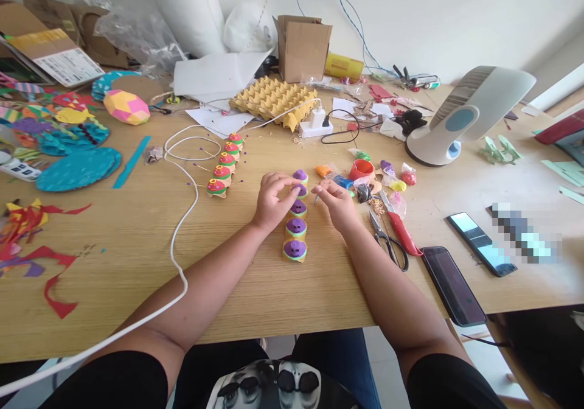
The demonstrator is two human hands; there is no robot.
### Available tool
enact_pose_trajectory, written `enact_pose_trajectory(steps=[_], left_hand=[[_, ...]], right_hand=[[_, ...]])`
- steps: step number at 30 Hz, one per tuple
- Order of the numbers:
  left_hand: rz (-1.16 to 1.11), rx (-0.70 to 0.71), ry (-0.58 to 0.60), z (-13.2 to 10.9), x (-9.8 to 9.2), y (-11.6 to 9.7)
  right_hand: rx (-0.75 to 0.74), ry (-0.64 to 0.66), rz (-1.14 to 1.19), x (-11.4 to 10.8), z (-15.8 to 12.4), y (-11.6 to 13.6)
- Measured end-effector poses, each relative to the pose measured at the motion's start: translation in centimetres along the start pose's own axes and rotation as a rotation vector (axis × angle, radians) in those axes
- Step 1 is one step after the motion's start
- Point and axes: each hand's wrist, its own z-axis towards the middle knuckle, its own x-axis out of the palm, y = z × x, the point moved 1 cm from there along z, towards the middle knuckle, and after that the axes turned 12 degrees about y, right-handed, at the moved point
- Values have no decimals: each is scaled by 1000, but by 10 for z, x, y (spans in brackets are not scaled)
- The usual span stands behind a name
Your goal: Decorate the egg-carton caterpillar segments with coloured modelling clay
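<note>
Purple-topped carton strip [296, 227] lies on the broad wooden table [246, 302], running away from us, with its far cups between our left hand [274, 202] and our right hand [337, 203] and its nearer cups on our side of the fingers. Beyond and to the right of our right fingers stands the white fan [460, 120]. Straight past both hands' fingers we see the cardboard box [303, 50], and closer to them the yellow egg tray [269, 100]. Left of our left fingers is a strip with red-and-green tops [221, 171]. Right of our right fingers, and nearer us, lie the scissors [380, 234]. Just beyond those right fingertips sits a blue packet [343, 181]. Our left fingers curve in at the second-farthest cup; we cannot tell whether they press on it. Our right thumb and forefinger pinch a slim bluish piece [316, 200] just right of that cup.
</note>
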Motion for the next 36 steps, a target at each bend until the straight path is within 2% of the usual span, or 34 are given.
enact_pose_trajectory(steps=[16,28,36], left_hand=[[-20,0,21,0,0,-1],[-5,79,93,0,1,-7],[16,79,89,1,2,-5]], right_hand=[[22,-25,-6,-1,0,0],[-49,36,-132,2,0,0],[-76,86,-183,4,-1,5]])
